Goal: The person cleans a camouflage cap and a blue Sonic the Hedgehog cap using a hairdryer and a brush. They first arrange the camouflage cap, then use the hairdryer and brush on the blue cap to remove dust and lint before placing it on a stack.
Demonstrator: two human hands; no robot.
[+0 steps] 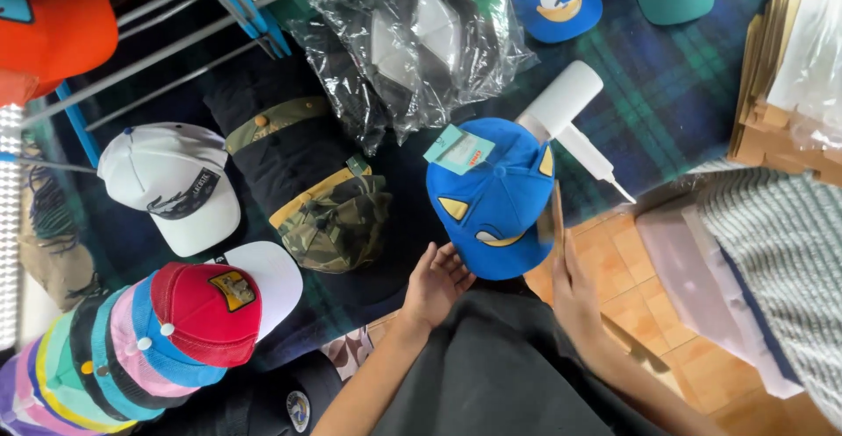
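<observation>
Both hands hold my blue cap [493,199], just right of the camouflage cap [338,221]: left hand [434,282] spread under its brim, right hand [570,287] flat beside. It looks light, soft; I'd grip the stiff brim.

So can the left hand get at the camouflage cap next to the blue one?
Probably yes. The left hand rests at the blue cap's lower edge, and the camouflage cap lies just to its left on the dark cloth with its top uncovered. Nothing stands between them.
</observation>
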